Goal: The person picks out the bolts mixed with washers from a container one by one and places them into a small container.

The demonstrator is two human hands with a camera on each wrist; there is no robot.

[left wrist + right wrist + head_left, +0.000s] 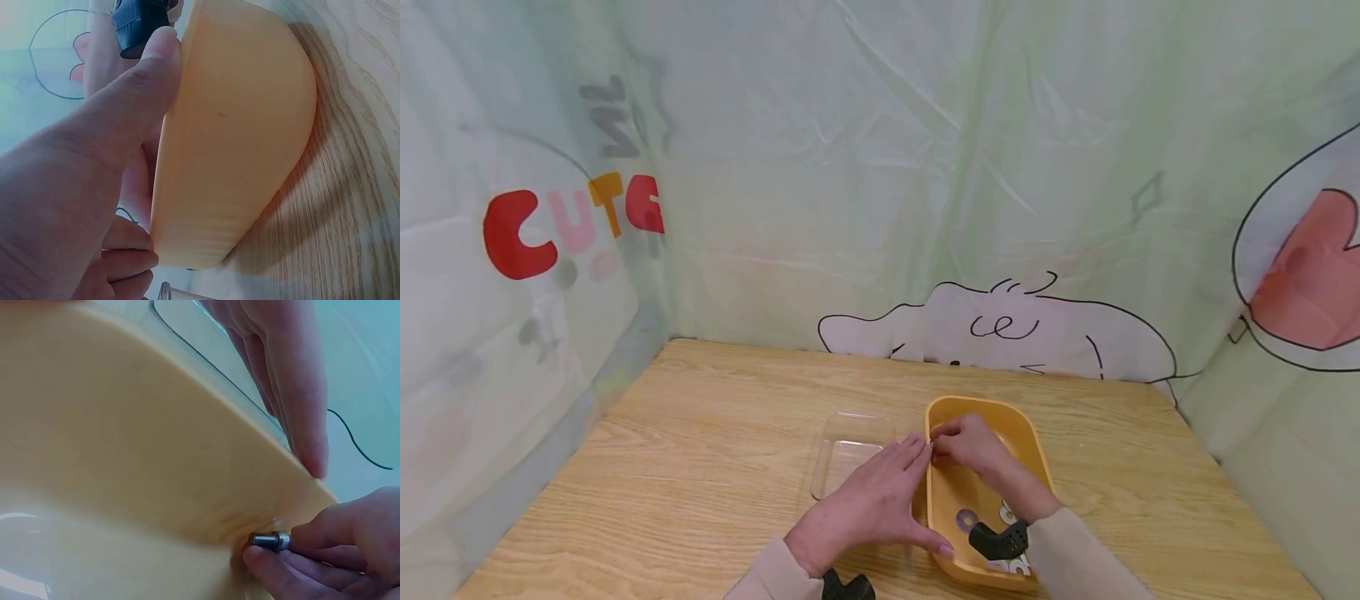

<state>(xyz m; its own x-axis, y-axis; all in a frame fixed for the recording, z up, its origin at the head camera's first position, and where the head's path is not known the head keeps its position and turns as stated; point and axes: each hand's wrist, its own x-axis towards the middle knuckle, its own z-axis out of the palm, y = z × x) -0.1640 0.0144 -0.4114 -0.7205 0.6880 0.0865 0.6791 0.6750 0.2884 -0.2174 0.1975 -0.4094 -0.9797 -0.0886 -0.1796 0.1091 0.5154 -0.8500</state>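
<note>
Tabletop [722, 417] under orange tray [949, 483], left fingers [913, 450] straight at rim, right fingers [322, 528] around bolt [265, 540] visible from right wrist only.

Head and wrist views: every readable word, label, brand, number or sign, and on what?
"CUTE": coloured lettering on the left-hand curtain.
Faint grey marks above it: too blurred to read.
Small pale marks in the yellow tray: too small to read.
Metal bolt in the right hand: no legible marking.
Wrist views: no readable text.

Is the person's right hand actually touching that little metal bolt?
Touching: the right wrist view shows the right hand pinching the metal bolt with its fingers.
</note>
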